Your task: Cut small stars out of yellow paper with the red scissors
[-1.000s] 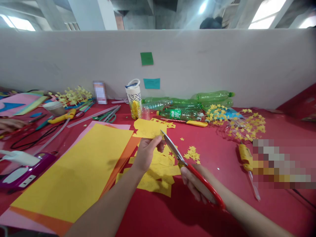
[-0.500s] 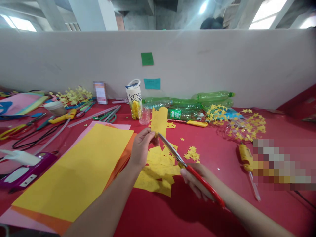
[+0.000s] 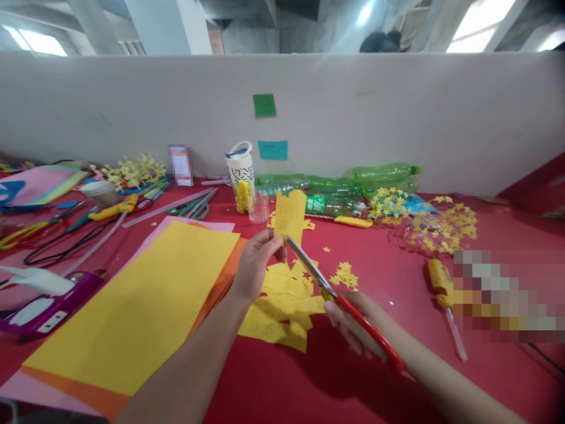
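My left hand [image 3: 256,265] pinches a small piece of yellow paper [image 3: 289,217] and holds it upright above the red table. My right hand [image 3: 355,327] grips red-handled scissors [image 3: 339,303], whose blades reach up to the lower edge of that paper. Below both hands lies a heap of yellow paper offcuts [image 3: 282,306]. A small pile of cut yellow stars [image 3: 344,275] sits just right of the blades.
Large yellow, orange and pink sheets [image 3: 132,306] lie at the left. Green plastic bottles [image 3: 335,191], a patterned cup [image 3: 241,174] and scattered stars [image 3: 441,221] line the back partition. A yellow glue gun [image 3: 441,282] lies at the right; a purple device [image 3: 39,306], scissors and cables at far left.
My left hand turned the yellow piece from lying flat to standing upright and drew it slightly nearer. The scissors stayed at its edge, their tips shifting a little.
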